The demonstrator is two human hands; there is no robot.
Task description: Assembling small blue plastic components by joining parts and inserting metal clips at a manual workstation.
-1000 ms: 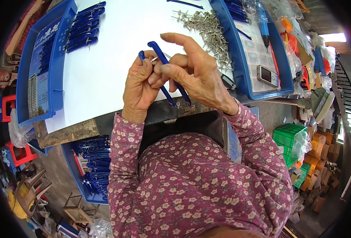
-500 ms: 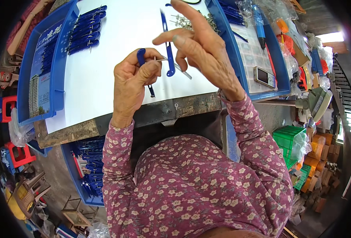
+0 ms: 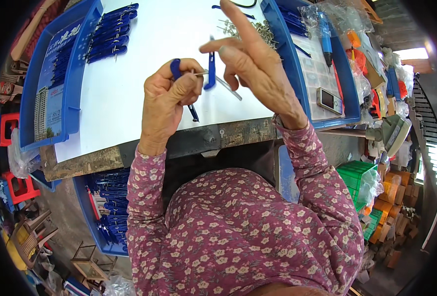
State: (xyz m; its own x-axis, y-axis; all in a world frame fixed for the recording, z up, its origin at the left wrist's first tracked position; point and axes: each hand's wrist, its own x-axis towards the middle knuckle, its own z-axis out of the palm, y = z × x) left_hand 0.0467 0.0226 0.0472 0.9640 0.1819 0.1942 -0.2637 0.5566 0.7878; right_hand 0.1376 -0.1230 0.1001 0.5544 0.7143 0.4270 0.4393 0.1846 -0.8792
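Observation:
Pinched in my left hand (image 3: 165, 101) is a blue plastic strip (image 3: 175, 68), whose dark lower end sticks out below the fingers. A thin metal pin (image 3: 199, 74) points from that grip toward the right. At the pin's far end hangs a second blue strip (image 3: 211, 71), upright and partly blurred at its top. My right hand (image 3: 265, 74) is beside it, index finger stretched out and thumb close to the strip's upper part. A slim silver rod (image 3: 232, 90) slants out below its curled fingers, which appear to hold it. Their grip is partly hidden.
Beyond my right hand lies a pile of small metal parts (image 3: 258, 33) on white sheeting. Rows of blue strips (image 3: 111, 34) lie at left. Blue trays (image 3: 70, 116) flank the work surface; the right one holds a phone (image 3: 329, 100) and a blue electric screwdriver (image 3: 324, 37).
The second blue strip has turned on the pin and now looks shorter, its top nearer my right thumb. My left hand keeps its grip; the right has shifted slightly. The whole view has moved a little.

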